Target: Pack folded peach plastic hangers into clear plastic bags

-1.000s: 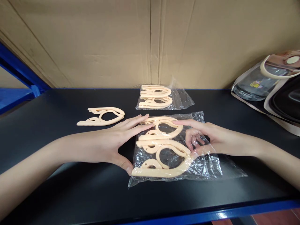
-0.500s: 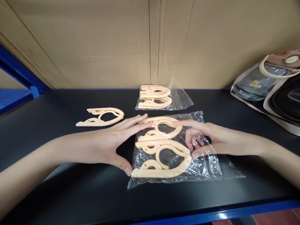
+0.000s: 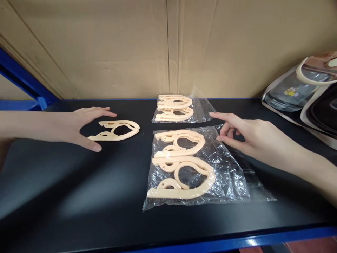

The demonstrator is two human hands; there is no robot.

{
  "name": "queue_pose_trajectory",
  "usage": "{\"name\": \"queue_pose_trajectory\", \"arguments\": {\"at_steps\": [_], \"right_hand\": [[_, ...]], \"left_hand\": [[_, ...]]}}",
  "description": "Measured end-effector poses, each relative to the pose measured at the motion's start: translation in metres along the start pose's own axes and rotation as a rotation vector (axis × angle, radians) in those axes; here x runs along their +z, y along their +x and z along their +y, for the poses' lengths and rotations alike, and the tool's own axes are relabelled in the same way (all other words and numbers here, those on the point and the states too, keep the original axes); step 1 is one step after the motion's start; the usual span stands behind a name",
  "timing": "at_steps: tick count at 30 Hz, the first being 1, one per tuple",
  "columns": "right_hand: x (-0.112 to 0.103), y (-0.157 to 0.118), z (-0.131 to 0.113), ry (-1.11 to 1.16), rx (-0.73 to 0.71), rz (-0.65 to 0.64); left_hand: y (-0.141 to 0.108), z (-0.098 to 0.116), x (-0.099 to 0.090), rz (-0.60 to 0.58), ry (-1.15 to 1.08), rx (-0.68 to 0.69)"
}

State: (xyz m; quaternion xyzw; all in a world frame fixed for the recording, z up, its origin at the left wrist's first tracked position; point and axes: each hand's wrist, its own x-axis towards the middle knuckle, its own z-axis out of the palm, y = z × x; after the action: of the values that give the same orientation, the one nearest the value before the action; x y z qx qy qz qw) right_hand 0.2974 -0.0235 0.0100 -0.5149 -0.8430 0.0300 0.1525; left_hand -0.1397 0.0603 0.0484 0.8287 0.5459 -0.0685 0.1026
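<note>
My left hand (image 3: 81, 128) is open, its fingers spread over the left end of a loose cream folding hanger (image 3: 127, 134) on the black shelf. Contact with that hanger cannot be made out. My right hand (image 3: 243, 135) holds nothing, thumb and index finger apart, the other fingers curled. It hovers near the upper right corner of a clear plastic bag (image 3: 229, 175). Inside this bag lie folded cream hangers (image 3: 195, 193). Behind it, by my right index fingertip, rests a smaller-looking clear bag (image 3: 204, 109) with more cream hangers (image 3: 184, 117).
At the right stands a clear bottle (image 3: 285, 96) with a brown lid and cream handle, beside a black and cream bag (image 3: 322, 110). Brown cardboard (image 3: 118, 49) rises behind the black shelf (image 3: 110, 211). Blue metal framing (image 3: 23, 79) runs along the left.
My left hand has left the near bag and moved left to the loose hanger. My right hand has lifted off the near bag and shifted up and slightly right.
</note>
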Motion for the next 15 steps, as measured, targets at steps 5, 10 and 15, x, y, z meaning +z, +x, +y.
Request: {"name": "queue_pose_trajectory", "arguments": {"at_steps": [5,10,15], "right_hand": [[-0.001,-0.001,-0.003,0.013,-0.034,0.013],[0.000,0.000,-0.003,0.018,-0.024,0.008],[0.000,0.000,-0.004,0.021,-0.018,-0.001]], "left_hand": [[0.007,-0.021,0.007,0.034,0.025,-0.018],[0.010,-0.012,0.006,0.028,0.005,-0.007],[0.008,0.002,0.004,0.028,-0.019,-0.019]]}}
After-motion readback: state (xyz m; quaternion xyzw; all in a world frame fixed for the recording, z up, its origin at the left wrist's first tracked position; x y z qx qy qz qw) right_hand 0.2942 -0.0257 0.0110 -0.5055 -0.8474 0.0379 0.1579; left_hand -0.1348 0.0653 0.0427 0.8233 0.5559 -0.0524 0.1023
